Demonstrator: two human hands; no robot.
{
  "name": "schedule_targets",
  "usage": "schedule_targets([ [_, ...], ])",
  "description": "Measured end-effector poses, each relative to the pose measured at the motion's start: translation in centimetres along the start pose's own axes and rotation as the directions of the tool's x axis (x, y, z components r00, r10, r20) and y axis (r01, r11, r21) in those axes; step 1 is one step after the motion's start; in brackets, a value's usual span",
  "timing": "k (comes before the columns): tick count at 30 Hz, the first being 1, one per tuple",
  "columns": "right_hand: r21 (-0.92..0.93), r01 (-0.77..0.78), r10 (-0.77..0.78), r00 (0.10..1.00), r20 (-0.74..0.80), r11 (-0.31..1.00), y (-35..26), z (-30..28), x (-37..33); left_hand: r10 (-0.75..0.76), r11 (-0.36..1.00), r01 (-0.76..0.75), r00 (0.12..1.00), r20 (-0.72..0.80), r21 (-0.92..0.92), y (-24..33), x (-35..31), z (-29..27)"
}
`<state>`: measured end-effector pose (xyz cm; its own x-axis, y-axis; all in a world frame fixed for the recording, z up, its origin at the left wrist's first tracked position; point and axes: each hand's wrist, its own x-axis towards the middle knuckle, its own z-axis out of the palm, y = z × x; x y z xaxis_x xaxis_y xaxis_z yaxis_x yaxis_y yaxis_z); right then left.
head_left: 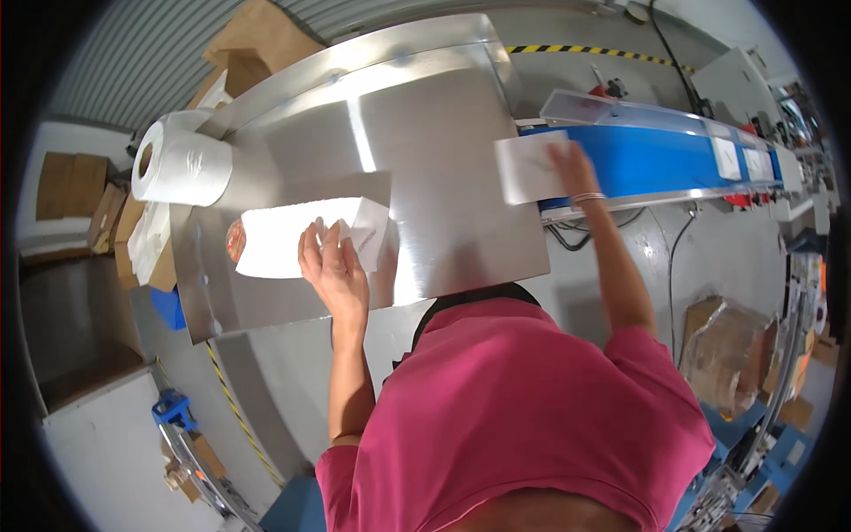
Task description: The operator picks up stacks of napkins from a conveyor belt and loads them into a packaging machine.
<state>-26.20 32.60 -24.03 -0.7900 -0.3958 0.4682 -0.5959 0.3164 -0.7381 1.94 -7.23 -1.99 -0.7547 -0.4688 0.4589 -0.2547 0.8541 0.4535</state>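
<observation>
The step in hand looks to be the handling of a flat white packet [525, 168], which lies level across the gap between the right edge of the steel table [443, 133] and the near end of the blue conveyor belt [647, 165]. The right hand [574, 170], blurred, has its fingers over the packet's right side; whether they pinch it or only press on it I cannot tell. The left hand [333, 260] is unclenched, its bent fingers parted on top of a white bundle [273, 241] lying on the table. Moving the packet would seem to call for a secure hold on its edge while the left hand steadies the bundle. The packet is thin, roughly square and faintly marked; the bundle is long and bright white, with a red patterned end [236, 240] at left and a slanted flat piece at right.
</observation>
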Motion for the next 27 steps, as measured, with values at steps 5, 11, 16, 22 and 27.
schedule_targets([
  [5,-0.823,-0.355,0.176,0.935,-0.309,0.443,-13.8,-3.3,6.5,-0.015,0.998,0.016,1.0,-0.014,0.055,0.6,0.1,-0.1],
  [11,0.102,-0.108,0.061,0.921,0.384,0.989,-22.0,5.8,8.9,-0.029,0.999,0.028,0.999,0.019,0.034,1.0,0.0,-0.7],
  [16,0.334,-0.181,-0.079,0.769,0.635,0.925,-29.0,14.2,10.6,0.024,0.999,-0.026,0.997,0.067,0.026,1.0,0.4,-0.9],
  [22,0.323,-0.006,-0.236,0.668,0.705,0.946,-27.6,17.1,11.3,0.018,1.0,-0.019,0.994,0.105,0.012,1.5,1.3,-1.0],
  [27,0.5,-0.502,0.151,0.797,0.585,0.706,-26.9,13.3,8.1,-0.006,1.0,0.006,0.999,-0.038,0.023,-0.6,1.2,-0.7],
])
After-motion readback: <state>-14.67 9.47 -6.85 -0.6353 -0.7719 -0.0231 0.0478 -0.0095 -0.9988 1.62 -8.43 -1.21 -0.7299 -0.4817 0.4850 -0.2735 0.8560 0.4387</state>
